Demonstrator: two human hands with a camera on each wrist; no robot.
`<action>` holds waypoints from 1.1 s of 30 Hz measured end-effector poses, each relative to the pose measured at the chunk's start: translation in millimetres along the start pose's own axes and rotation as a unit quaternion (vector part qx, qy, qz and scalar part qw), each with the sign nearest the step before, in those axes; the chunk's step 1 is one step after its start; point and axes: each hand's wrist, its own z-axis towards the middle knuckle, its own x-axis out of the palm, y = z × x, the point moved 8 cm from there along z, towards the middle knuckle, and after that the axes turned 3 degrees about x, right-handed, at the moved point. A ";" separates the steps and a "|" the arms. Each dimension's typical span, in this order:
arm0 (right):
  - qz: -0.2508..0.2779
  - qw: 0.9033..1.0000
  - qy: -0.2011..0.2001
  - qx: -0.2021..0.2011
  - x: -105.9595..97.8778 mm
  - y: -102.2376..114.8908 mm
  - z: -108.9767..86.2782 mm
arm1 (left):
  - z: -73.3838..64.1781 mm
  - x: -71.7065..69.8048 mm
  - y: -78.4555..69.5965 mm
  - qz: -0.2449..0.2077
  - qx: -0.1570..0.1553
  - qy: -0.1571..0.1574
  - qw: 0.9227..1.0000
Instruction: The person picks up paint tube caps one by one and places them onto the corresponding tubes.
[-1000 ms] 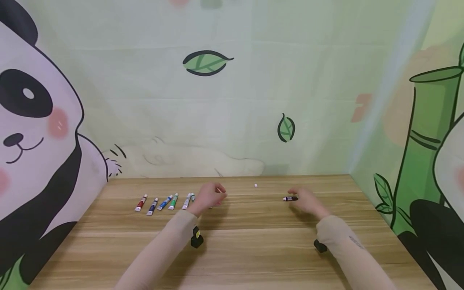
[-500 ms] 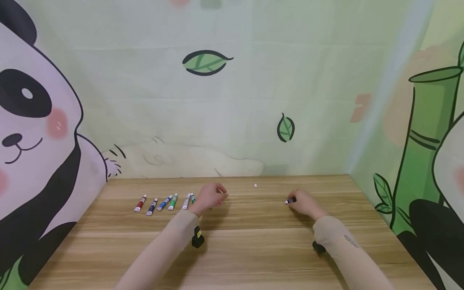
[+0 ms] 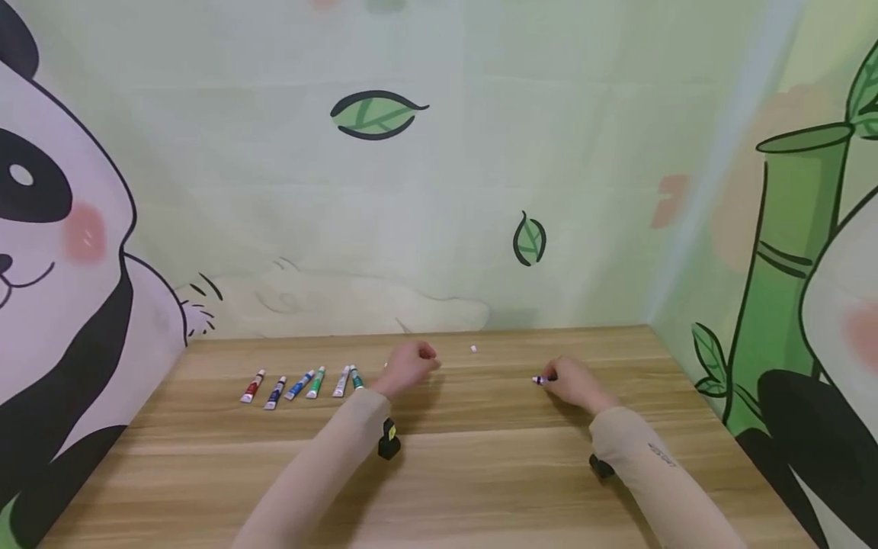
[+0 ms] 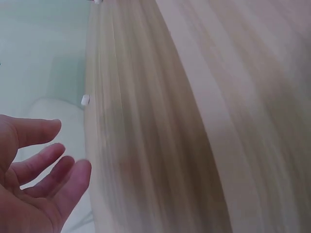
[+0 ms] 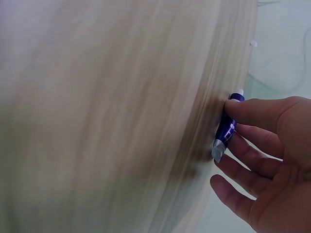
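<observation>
My right hand (image 3: 572,381) pinches a dark purple-blue paint tube (image 5: 227,125) between thumb and fingers. The tube's white cap end points left in the head view, and its flat silver end shows below the fingers in the right wrist view. Over the table, left of centre, hovers my left hand (image 3: 408,367), fingers loosely curled around nothing. A small white piece (image 3: 473,348), perhaps a cap, lies near the back edge between the hands. Left of the left hand lie several paint tubes, among them a teal tube (image 3: 356,377) and a silver-white tube (image 3: 341,381).
Farther left in the row are a green tube (image 3: 315,383), a blue tube (image 3: 299,385), a dark blue tube (image 3: 275,393) and a red tube (image 3: 252,386). The wooden table (image 3: 453,488) ends at a panda-printed backdrop (image 3: 439,191).
The right hand has closed its fingers on the purple-blue tube and turned it slightly. My left hand has shifted a little right, uncovering more of the teal tube. The head view has swung slightly right.
</observation>
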 end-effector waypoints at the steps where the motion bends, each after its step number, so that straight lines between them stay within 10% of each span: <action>1: -0.003 1.000 0.002 0.004 0.0 0.2 -0.2 | 2.5 1.5 -0.9 0.000 0.000 -0.003 1.000; 17: -0.015 0.999 0.001 0.030 2.8 -5.3 -4.7 | 30.0 45.5 -7.6 -0.088 -0.003 -0.055 0.995; 33: -0.011 0.999 -0.001 0.047 -0.9 -17.6 -9.4 | 46.5 64.1 -19.8 -0.020 0.015 -0.086 0.996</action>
